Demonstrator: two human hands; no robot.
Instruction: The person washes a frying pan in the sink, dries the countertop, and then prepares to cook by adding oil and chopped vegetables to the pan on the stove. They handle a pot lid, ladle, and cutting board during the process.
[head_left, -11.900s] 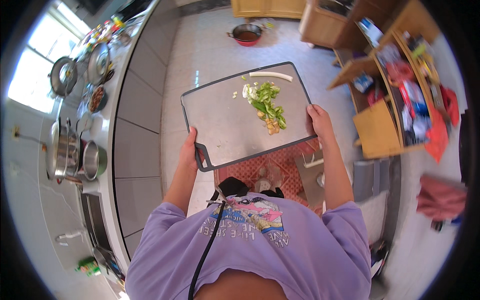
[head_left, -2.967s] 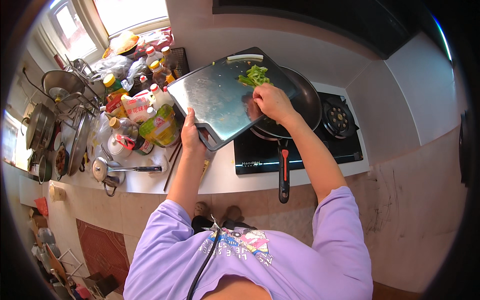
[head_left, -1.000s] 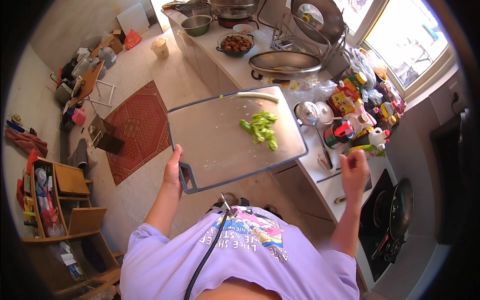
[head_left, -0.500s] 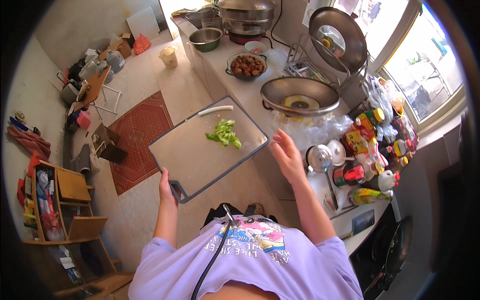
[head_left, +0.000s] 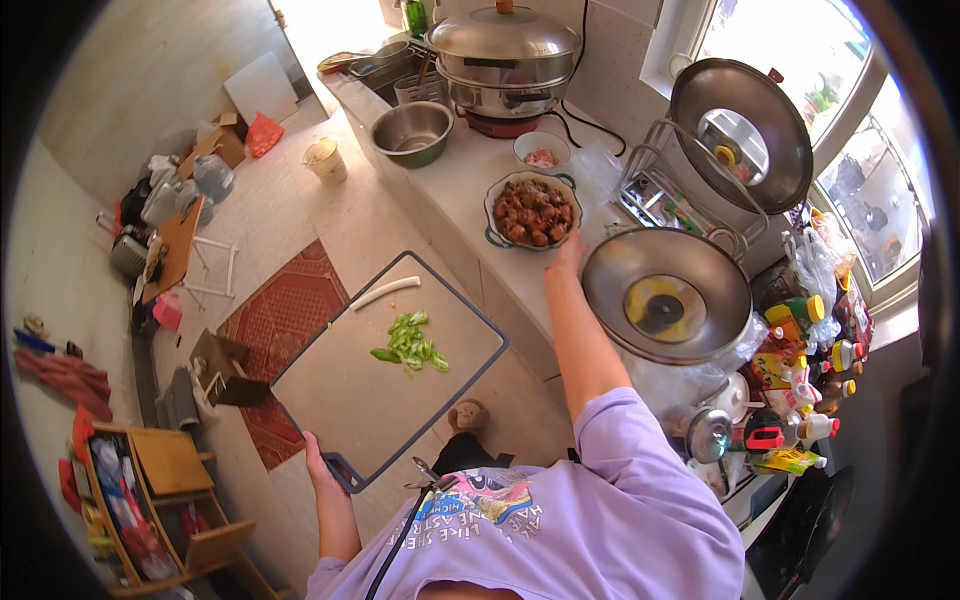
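Observation:
My left hand (head_left: 318, 468) grips the near-left corner of a cutting board (head_left: 345, 400) with a dark grey rim, beside its handle slot. On the board lie a small pile of chopped green pepper (head_left: 410, 343) and a white scallion stalk (head_left: 385, 291). The board is held out over the floor, roughly level. My right hand (head_left: 566, 258) reaches over the counter to the near side of a two-handled bowl (head_left: 492, 212) filled with browned meat pieces (head_left: 535, 212). Its fingers look extended against the bowl's rim, partly hidden there.
Behind the meat stands a small white bowl (head_left: 520, 150) of pink meat. A steamer (head_left: 500, 75) and a metal basin (head_left: 412, 130) are farther back. Right of my arm rests a wide metal pan (head_left: 610, 290). Several bottles and bags crowd the counter (head_left: 455, 190) by the window.
My right hand has left the board's right side and reached forward to the bowl of meat. The board, still in my left hand, has shifted left and nearer. The view has shifted too.

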